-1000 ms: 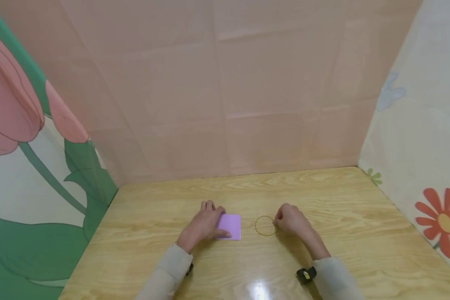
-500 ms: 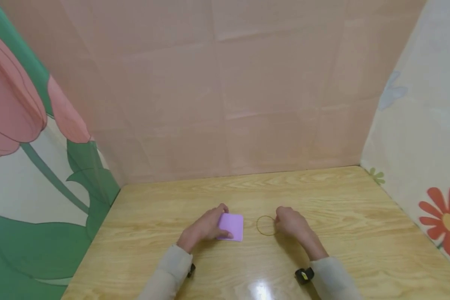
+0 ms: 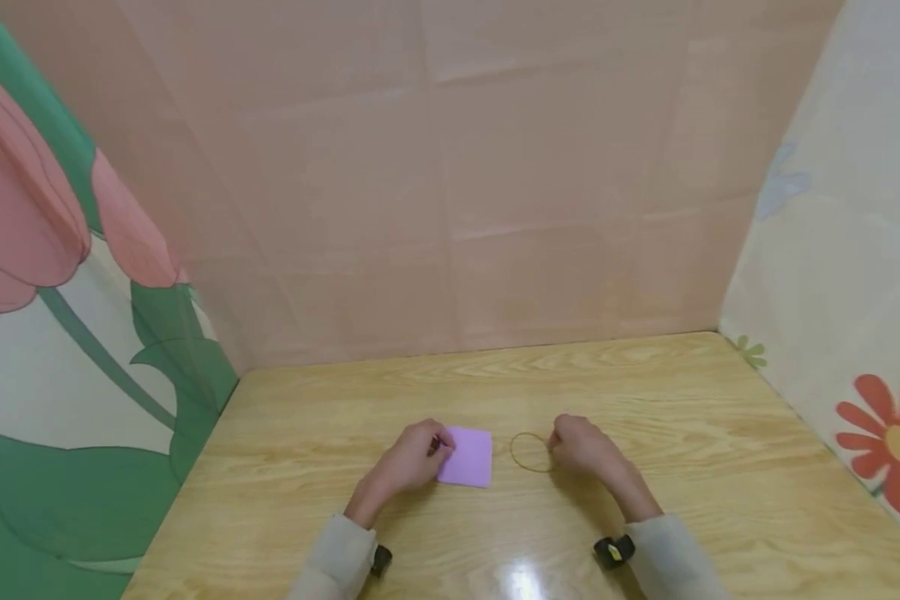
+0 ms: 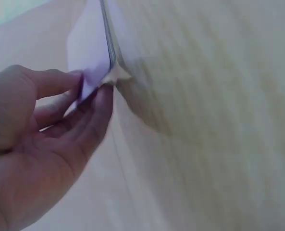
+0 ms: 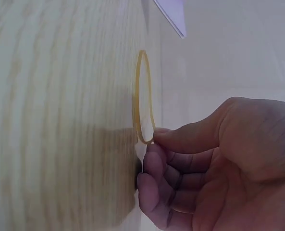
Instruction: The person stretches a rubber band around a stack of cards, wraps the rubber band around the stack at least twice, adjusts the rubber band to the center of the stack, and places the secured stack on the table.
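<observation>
My left hand (image 3: 414, 457) pinches the left edge of a flat purple square (image 3: 468, 457) with rounded corners, which looks like a thin pad or a few stacked sheets. The left wrist view shows the thumb on the square's face (image 4: 87, 45) and the fingers behind its edge, with the square held just off the wood. Over on the right, a thin yellow rubber band (image 3: 528, 452) hangs from the thumb and forefinger of my right hand (image 3: 585, 446). In the right wrist view this rubber band (image 5: 143, 96) forms a long loop beside the tabletop, its other fingers curled in.
A wood-grain table (image 3: 330, 400) lies under both hands. Behind it rises a creased pinkish cloth (image 3: 450, 208). Flower-printed walls stand at the left (image 3: 45, 375) and the right (image 3: 832, 317). Dark wrist straps (image 3: 613, 551) sit by the sleeves.
My left thumb and fingers have drawn in from a wide grip across the purple square to a pinch at its left edge. The square has shifted slightly right. The right hand barely moves.
</observation>
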`<act>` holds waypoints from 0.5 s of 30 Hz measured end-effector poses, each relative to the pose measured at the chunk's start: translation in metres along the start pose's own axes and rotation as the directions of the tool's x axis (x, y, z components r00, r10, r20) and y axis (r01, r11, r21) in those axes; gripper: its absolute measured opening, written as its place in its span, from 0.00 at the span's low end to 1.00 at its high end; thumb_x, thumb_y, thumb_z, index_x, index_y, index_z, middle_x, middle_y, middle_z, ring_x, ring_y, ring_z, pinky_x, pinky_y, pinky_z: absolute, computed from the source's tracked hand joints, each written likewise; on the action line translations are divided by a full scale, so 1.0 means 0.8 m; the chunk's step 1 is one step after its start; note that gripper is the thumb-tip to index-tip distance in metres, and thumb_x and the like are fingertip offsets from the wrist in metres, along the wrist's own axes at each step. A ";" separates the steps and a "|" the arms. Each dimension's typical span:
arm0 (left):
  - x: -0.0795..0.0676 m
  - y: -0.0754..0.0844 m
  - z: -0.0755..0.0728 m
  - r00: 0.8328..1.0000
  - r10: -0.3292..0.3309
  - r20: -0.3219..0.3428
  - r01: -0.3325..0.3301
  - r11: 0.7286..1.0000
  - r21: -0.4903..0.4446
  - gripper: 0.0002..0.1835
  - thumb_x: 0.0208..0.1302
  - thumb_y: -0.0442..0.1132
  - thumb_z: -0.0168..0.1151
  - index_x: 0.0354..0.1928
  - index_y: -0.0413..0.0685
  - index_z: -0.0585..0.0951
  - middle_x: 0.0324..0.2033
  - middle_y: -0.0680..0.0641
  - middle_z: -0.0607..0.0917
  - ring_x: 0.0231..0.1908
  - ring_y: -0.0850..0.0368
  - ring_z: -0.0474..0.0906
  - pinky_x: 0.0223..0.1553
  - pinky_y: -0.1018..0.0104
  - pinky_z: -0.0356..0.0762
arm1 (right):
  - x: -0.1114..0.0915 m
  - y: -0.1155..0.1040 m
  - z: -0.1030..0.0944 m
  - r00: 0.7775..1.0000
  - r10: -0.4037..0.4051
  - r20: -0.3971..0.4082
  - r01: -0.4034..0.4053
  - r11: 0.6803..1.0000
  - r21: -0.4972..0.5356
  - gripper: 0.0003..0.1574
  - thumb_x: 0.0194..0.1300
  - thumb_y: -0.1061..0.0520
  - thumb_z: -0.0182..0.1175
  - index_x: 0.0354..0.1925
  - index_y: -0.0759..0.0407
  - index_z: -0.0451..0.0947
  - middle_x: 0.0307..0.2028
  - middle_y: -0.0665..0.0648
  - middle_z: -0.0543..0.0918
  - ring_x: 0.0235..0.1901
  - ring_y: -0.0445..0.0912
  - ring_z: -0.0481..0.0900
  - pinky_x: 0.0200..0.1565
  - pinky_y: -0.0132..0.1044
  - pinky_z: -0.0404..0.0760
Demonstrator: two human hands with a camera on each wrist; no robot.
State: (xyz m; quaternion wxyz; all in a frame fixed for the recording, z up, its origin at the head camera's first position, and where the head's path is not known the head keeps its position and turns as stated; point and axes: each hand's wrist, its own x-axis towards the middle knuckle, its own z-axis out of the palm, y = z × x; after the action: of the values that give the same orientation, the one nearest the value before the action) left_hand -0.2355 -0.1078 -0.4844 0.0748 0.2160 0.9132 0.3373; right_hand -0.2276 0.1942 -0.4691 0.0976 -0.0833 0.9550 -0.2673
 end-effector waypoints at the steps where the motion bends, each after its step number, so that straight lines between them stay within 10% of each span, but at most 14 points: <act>1: -0.001 0.000 0.000 1.000 0.001 -0.004 -0.001 1.000 -0.031 0.04 0.74 0.32 0.62 0.42 0.44 0.85 0.42 0.46 0.85 0.44 0.56 0.81 0.44 0.67 0.86 | -0.001 -0.001 0.000 1.000 -0.001 -0.006 0.001 1.000 -0.009 0.06 0.63 0.67 0.58 0.28 0.62 0.78 0.26 0.54 0.79 0.26 0.46 0.72 0.28 0.35 0.74; 11: -0.008 0.008 -0.003 0.995 -0.031 -0.098 0.008 0.974 -0.225 0.09 0.72 0.25 0.61 0.44 0.42 0.87 0.46 0.43 0.89 0.46 0.51 0.87 0.41 0.70 0.88 | -0.005 -0.018 -0.005 0.995 -0.071 -0.073 0.069 0.997 -0.029 0.11 0.61 0.71 0.56 0.25 0.59 0.71 0.22 0.52 0.71 0.23 0.45 0.68 0.24 0.32 0.66; 15: -0.008 0.013 -0.004 0.988 -0.095 -0.119 0.031 0.891 -0.453 0.13 0.68 0.22 0.62 0.52 0.37 0.79 0.43 0.37 0.88 0.41 0.50 0.88 0.39 0.60 0.93 | -0.004 -0.025 -0.006 0.987 -0.098 -0.131 0.099 0.995 0.001 0.05 0.68 0.69 0.57 0.33 0.63 0.75 0.27 0.54 0.76 0.26 0.45 0.71 0.27 0.32 0.70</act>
State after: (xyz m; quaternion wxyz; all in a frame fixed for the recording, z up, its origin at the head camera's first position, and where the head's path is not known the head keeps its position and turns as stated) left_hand -0.2274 -0.1054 -0.4752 0.0706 0.1392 0.8199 0.5508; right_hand -0.2235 0.1802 -0.4539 0.0220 -0.1123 0.9531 -0.2802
